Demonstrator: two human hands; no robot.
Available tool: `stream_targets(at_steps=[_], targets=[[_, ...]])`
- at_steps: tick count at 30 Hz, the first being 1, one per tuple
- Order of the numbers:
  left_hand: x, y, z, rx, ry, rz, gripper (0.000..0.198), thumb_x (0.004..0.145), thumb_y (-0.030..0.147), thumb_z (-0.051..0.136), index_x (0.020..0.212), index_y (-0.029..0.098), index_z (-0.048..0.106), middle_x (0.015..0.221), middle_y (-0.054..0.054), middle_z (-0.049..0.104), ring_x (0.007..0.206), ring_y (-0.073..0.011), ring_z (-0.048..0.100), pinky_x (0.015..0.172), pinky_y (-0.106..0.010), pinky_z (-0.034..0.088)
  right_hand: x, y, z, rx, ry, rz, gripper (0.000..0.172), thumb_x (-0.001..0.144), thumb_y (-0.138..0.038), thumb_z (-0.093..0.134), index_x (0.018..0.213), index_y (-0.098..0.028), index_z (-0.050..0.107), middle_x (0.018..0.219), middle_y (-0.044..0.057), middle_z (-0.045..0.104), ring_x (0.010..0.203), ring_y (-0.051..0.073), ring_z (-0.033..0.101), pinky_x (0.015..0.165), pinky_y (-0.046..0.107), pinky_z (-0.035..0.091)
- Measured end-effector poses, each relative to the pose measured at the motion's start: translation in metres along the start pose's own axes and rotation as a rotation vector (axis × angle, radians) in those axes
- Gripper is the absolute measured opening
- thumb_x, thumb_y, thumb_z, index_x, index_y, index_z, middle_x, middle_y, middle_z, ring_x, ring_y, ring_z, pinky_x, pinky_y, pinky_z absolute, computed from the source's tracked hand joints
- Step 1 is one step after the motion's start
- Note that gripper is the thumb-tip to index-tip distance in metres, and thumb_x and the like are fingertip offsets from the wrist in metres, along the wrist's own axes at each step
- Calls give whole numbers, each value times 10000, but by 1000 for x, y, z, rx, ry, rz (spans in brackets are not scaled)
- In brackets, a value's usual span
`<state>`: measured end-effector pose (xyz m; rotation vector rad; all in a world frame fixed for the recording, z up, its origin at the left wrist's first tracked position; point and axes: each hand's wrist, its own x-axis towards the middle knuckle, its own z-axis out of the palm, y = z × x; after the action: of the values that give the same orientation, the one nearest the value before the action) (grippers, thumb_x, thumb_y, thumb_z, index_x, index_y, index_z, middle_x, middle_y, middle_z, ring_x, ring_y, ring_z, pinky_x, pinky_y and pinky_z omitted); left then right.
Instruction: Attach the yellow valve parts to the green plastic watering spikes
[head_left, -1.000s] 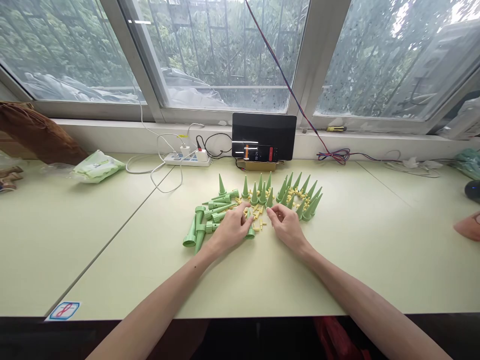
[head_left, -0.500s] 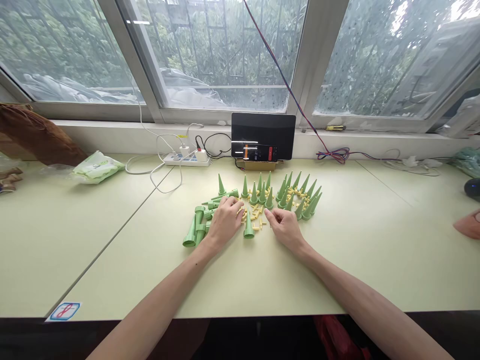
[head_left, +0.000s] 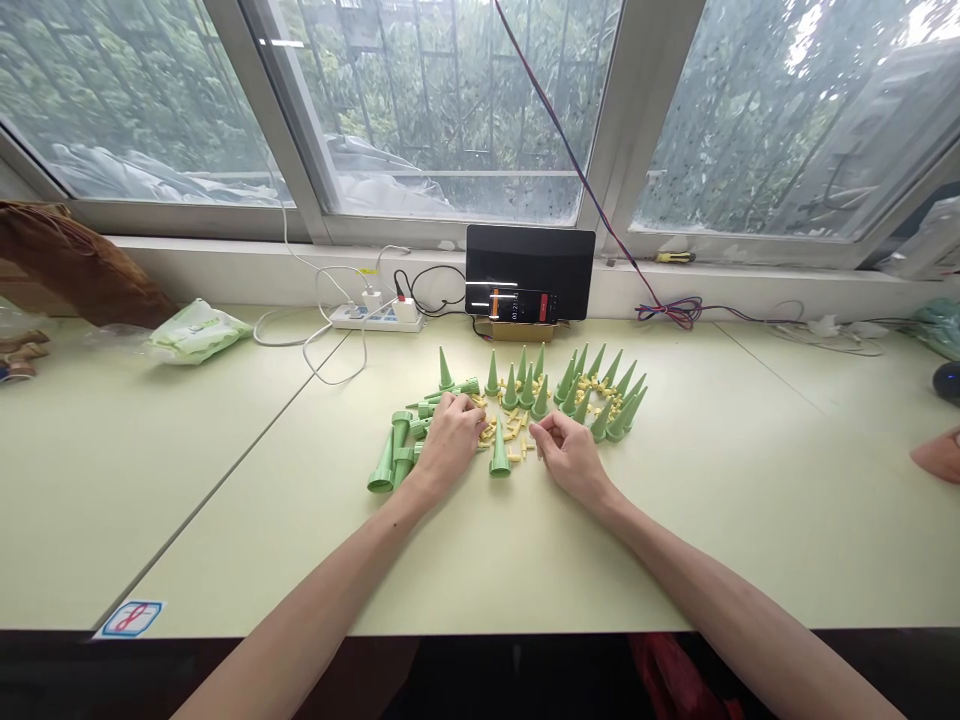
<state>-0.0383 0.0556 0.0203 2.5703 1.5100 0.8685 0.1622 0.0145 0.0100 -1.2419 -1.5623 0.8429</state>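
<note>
My left hand is closed with its fingers bent down at the edge of a scatter of small yellow T-shaped plastic pieces; what its fingertips hold, if anything, is hidden. Just right of it stands one green plastic cone spike with a ridged collar, point up. My right hand is closed, thumb against index finger, at the right side of the yellow pieces; anything in that pinch is too small to make out. Beside my left hand lie several loose green spikes, partly covered by it.
Several upright green spikes stand in a ring around yellow pieces at the right. Behind them a phone leans on a black tablet. A power strip with cables, a green-white packet and bundled wires lie farther back.
My hands stay almost in place, with slight finger movement at the yellow pieces. The whole view has shifted a little; the spikes stand as before.
</note>
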Motion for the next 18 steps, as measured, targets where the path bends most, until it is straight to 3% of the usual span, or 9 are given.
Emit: stream_targets(at_steps=[7, 18], targets=[[0, -1, 2, 15, 2, -3, 214, 912, 155, 509, 783, 180, 678, 849, -91, 593, 887, -256, 478, 809, -430, 481, 0, -1, 0, -140, 16, -63, 426, 931, -523, 510, 644, -215, 445, 529, -46, 394, 494, 117, 324, 482, 274, 236], [0, 0, 2, 9, 46, 23, 172, 928, 140, 510, 816, 173, 636, 888, -90, 592, 928, -262, 487, 828, -420, 482, -1, -5, 0, -177, -1, -109, 432, 929, -414, 512, 567, -203, 406, 519, -39, 364, 501, 113, 314, 512, 270, 240]])
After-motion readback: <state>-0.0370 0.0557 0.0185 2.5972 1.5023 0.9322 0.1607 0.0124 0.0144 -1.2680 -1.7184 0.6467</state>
